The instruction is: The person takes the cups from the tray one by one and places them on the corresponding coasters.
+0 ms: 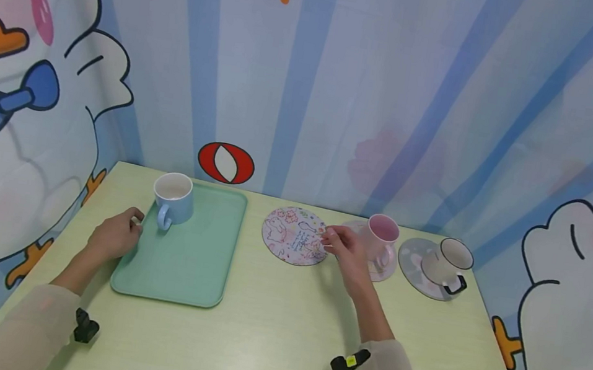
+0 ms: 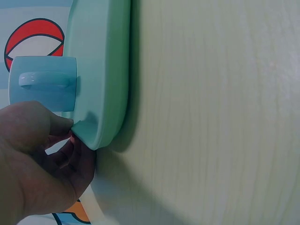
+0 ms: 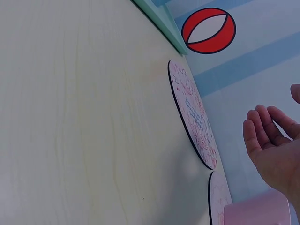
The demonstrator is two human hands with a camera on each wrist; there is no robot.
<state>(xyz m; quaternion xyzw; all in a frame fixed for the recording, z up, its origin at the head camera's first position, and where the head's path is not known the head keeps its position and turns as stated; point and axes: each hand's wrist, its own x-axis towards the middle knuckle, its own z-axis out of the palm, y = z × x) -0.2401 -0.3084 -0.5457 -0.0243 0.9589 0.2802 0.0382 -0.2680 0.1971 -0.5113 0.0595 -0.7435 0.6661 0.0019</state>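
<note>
My left hand (image 1: 116,232) pinches the left rim of the green tray (image 1: 190,265); in the left wrist view the thumb (image 2: 60,124) is on the rim's inner side and the other fingers are outside. On the tray's back left part stands a light blue mug (image 1: 173,197), its handle facing the near side. Over the right edge of a round floral coaster (image 1: 290,234) hovers my right hand (image 1: 349,257), holding nothing. Its fingers are loosely bent in the right wrist view. Partly behind that hand, a pink mug (image 1: 379,236) stands on a pink coaster (image 1: 387,272).
A cream mug (image 1: 440,263) with a black handle sits on a grey round coaster (image 1: 412,266) at the back right. The pale wooden table (image 1: 274,351) ends at a blue striped curtain (image 1: 337,90) printed with cartoon ducks.
</note>
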